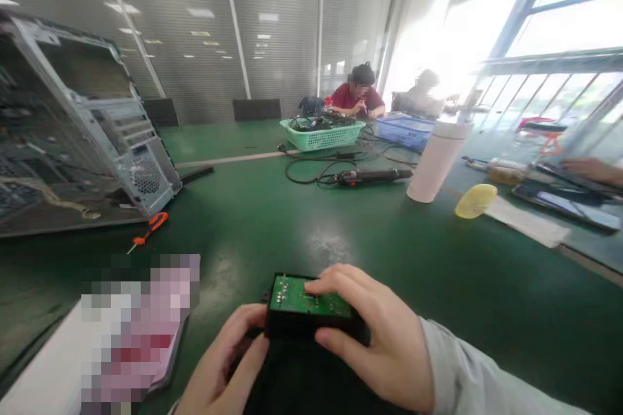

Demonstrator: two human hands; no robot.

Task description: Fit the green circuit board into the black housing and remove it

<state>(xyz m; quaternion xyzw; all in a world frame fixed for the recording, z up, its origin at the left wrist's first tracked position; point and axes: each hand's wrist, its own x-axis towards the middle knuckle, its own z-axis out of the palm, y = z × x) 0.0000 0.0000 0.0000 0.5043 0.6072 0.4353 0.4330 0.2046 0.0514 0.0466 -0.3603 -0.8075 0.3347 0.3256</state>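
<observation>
A black box (311,325) with a green circuit board (291,298) set in its open top is held low over the green table, at the bottom centre. My left hand (228,356) grips the box's left end between thumb and fingers. Around the right end my right hand (379,331) is closed, its thumb on the near wall and its index finger resting on the board. The far right part of the box is hidden under that hand.
An open computer case (146,175) and an orange-handled screwdriver (156,222) are at left, above a blurred pink item (165,311). Beyond lie a power screwdriver (374,176), pale bottle (435,162), green basket (324,138) and blue basket (403,133). Two people sit behind.
</observation>
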